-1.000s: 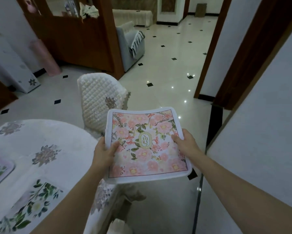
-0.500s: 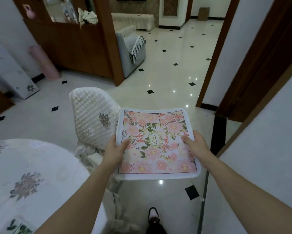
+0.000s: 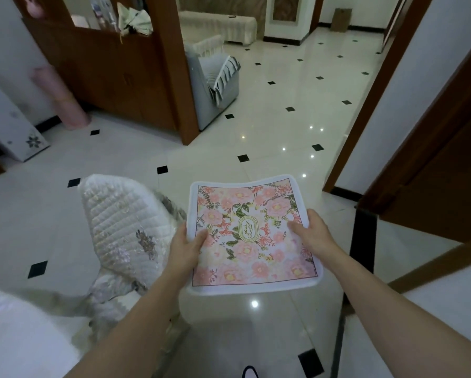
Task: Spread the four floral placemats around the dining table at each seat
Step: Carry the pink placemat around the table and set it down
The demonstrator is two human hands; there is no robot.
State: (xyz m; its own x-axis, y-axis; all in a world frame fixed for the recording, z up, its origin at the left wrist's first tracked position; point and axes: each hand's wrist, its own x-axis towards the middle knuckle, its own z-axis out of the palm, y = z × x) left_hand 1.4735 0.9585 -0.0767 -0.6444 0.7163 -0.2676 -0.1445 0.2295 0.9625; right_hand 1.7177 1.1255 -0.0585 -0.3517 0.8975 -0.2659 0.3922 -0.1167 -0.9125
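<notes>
Table (image 3: 16, 336) slid leftward, placemat (image 3: 252, 236) held between hands (image 3: 186, 248) (image 3: 314, 236) (thumbs atop)

Bare left forearm (image 3: 136, 317), bare right forearm (image 3: 378, 304), dark-edged pale shoe tip (image 3: 249, 372).

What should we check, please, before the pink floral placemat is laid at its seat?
1. Left hand grips the placemat at its left edge: ok.
2. Right hand grips the right edge: ok.
3. Printed side faces up: ok.
4. Placemat above the table: not ok, it hangs over the floor.
5. Free spot at the seat: cannot tell, only a corner of the table shows.
</notes>
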